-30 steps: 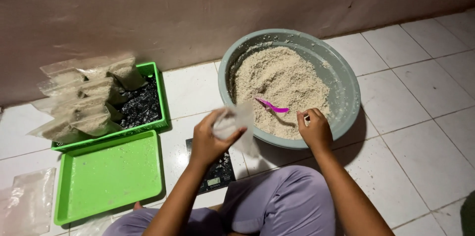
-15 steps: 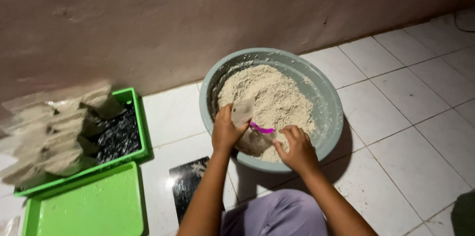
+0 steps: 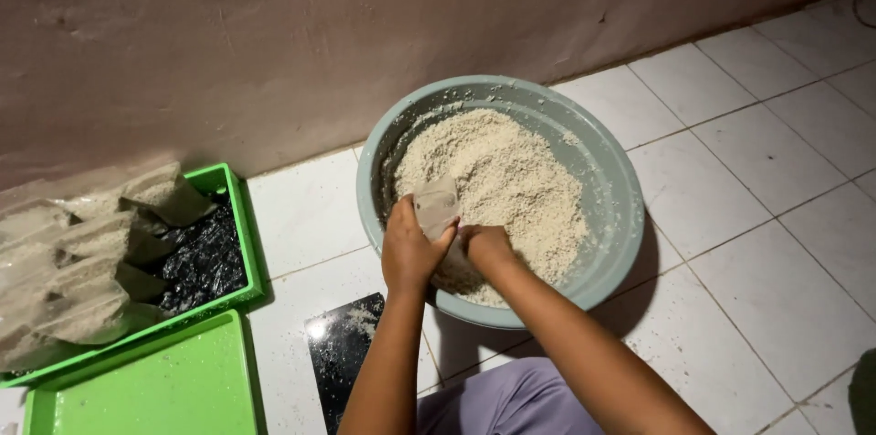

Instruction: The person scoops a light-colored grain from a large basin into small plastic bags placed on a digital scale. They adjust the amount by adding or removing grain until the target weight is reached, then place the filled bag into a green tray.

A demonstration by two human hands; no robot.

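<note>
A grey-blue basin [image 3: 610, 170] stands on the tiled floor, holding a heap of pale coarse meal [image 3: 511, 170]. My left hand [image 3: 408, 248] grips a small clear plastic bag [image 3: 436, 205] upright at the basin's near rim. My right hand [image 3: 486, 245] is closed just beside the bag, down in the meal; whatever it holds is hidden under the fingers. A flat black scale [image 3: 342, 353] dusted with meal lies on the floor below my left forearm.
A green tray [image 3: 245, 243] at the left holds several filled clear bags [image 3: 73, 262] on black plastic. A second green tray [image 3: 146, 389] sits in front of it. A plastered wall [image 3: 365, 24] runs behind. My knees in purple cloth [image 3: 511, 403] are at the bottom.
Both hands moved forward into the basin with the bag. The pink scoop seen earlier is now out of sight under my right hand. The camera shifted right and closer.
</note>
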